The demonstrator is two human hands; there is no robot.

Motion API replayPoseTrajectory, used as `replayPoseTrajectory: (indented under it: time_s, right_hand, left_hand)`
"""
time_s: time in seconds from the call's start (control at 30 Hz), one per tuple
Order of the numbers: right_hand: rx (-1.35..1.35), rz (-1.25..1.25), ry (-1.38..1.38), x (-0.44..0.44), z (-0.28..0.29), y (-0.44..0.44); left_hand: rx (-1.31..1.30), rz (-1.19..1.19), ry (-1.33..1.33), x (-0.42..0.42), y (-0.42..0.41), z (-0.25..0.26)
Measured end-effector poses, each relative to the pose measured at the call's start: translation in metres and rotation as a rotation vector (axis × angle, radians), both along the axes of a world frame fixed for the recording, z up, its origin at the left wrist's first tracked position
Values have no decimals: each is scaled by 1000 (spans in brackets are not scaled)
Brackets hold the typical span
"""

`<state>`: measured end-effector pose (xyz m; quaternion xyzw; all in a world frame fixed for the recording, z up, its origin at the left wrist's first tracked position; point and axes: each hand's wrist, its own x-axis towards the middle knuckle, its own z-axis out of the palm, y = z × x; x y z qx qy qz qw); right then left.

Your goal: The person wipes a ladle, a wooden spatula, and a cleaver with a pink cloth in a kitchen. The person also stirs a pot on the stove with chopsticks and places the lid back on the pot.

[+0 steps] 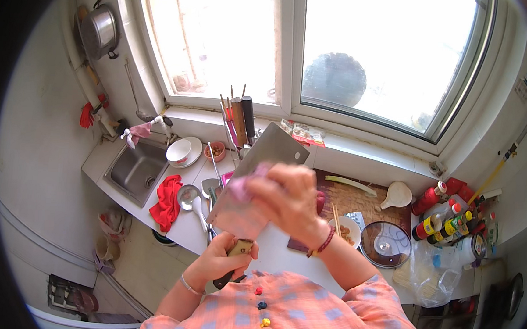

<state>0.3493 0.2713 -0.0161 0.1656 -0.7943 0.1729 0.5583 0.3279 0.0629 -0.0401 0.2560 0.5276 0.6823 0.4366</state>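
Observation:
My left hand (213, 259) grips the handle of a large cleaver (271, 149) close to my chest. Its broad steel blade points up and away from me, with a round hole near the far corner. Across the face of the blade is my right hand (290, 201), blurred, with a pink cloth (242, 188) held in its fingers. The cloth appears to touch the steel. My right hand and the cloth hide the middle of the blade. Behind my right wrist lies a wooden cutting board (375, 209), partly covered, with a green-white vegetable stalk (351, 185) along its far side.
At the left are a steel sink (137, 174), a red cloth (167, 203) and a ladle (189, 197). Beyond the blade stands a knife and chopstick holder (234, 121). A bowl of food (348, 232), a glass lid (385, 244) and sauce bottles (451, 228) crowd the right.

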Motion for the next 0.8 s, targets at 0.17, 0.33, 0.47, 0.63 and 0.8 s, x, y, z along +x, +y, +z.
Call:
replayPoseTrajectory:
  time_s: [0.17, 0.33, 0.47, 0.63, 0.8]
  right_hand:
    - [-312, -43, -44, -4, 9, 27]
    - [-458, -11, -48, -8, 3, 37]
    - [-719, 24, -69, 1, 1, 44]
    - [-817, 202, -21, 11, 12, 42]
    - [-1014, 424, -246, 4, 19, 61]
  left_hand:
    - [-27, -59, 15, 5, 0, -6]
    - [30, -68, 5, 10, 6, -3]
    - [230, -236, -359, 4, 10, -7]
    - [115, -284, -539, 5, 15, -12]
    - [113, -265, -378, -11, 21, -2]
